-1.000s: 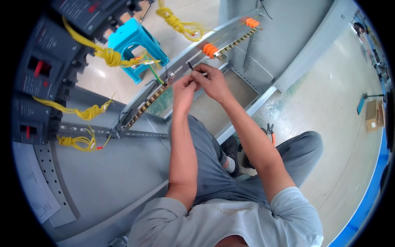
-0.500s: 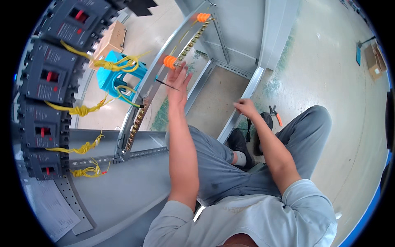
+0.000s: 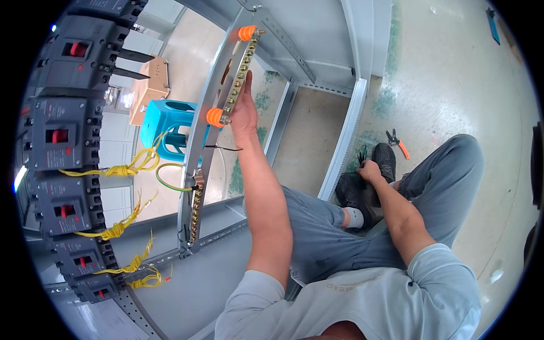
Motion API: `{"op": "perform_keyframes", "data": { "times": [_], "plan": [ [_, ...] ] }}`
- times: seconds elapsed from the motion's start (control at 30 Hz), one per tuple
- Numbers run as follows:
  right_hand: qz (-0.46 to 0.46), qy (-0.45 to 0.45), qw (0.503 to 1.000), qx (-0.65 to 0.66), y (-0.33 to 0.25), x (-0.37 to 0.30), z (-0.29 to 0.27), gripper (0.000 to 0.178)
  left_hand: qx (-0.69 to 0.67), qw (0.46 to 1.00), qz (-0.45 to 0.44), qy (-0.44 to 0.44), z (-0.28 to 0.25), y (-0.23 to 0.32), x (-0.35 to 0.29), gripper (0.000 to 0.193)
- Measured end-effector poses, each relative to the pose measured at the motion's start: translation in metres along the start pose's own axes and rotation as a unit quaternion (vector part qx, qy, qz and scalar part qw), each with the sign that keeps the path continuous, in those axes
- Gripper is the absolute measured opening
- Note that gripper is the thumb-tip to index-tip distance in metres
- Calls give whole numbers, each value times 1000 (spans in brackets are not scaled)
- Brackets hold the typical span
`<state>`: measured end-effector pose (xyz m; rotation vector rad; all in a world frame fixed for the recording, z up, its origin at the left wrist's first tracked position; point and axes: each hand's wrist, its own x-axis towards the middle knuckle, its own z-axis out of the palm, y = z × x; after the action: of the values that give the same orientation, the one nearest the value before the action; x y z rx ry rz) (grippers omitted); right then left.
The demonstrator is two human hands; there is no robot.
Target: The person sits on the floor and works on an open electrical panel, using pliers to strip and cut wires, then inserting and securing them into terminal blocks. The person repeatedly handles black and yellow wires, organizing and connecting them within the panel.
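My left hand (image 3: 245, 113) is raised beside a brass terminal bar (image 3: 238, 79) lined with screws. Its fingers stretch upward along the bar and are partly hidden behind it. Orange ribbed insulators (image 3: 215, 117) carry the bar on a grey metal rail (image 3: 211, 85). Below that hand, a thin black cable tie (image 3: 225, 148) sticks out from the rail toward my forearm. My right hand (image 3: 369, 170) is closed, low by my shoes, on a bunch of black cable ties (image 3: 362, 155) whose ends poke out above the fingers.
Dark circuit breakers (image 3: 58, 136) with bundled yellow wires (image 3: 122, 170) line the left side. A lower brass bar (image 3: 196, 212) has a green-yellow wire (image 3: 169, 182) joined to it. Beyond stand a blue stool (image 3: 161, 122) and a wooden box (image 3: 148, 90). Orange-handled pliers (image 3: 399, 144) lie on the floor.
My left hand has moved from the lower insulator up along the terminal bar. My right hand has left the cabinet's edge and closed on the cable ties by my shoes. The view has shifted.
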<state>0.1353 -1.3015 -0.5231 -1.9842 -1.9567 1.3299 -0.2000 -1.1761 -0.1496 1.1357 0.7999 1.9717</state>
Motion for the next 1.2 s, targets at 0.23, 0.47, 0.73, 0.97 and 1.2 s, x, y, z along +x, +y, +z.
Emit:
{"op": "perform_keyframes", "data": {
  "times": [0.23, 0.47, 0.73, 0.97, 1.2],
  "plan": [
    [48, 28, 997, -58, -15, -9, 11, 35, 142, 988, 45, 47, -17, -15, 5, 42],
    [80, 59, 993, -71, -11, 9, 29, 37, 52, 997, 28, 41, -5, -6, 1, 45],
    [73, 51, 991, -99, -7, 15, 32, 15, 74, 997, 8, 2, -43, -16, 4, 40],
    [112, 94, 989, -23, -9, 22, 25, 21, 20, 1000, 10, -1, -8, -1, 0, 45],
    [97, 101, 990, -5, 1, 20, 30, 21, 18, 995, -91, 38, 5, -4, -15, 44]
  ]
}}
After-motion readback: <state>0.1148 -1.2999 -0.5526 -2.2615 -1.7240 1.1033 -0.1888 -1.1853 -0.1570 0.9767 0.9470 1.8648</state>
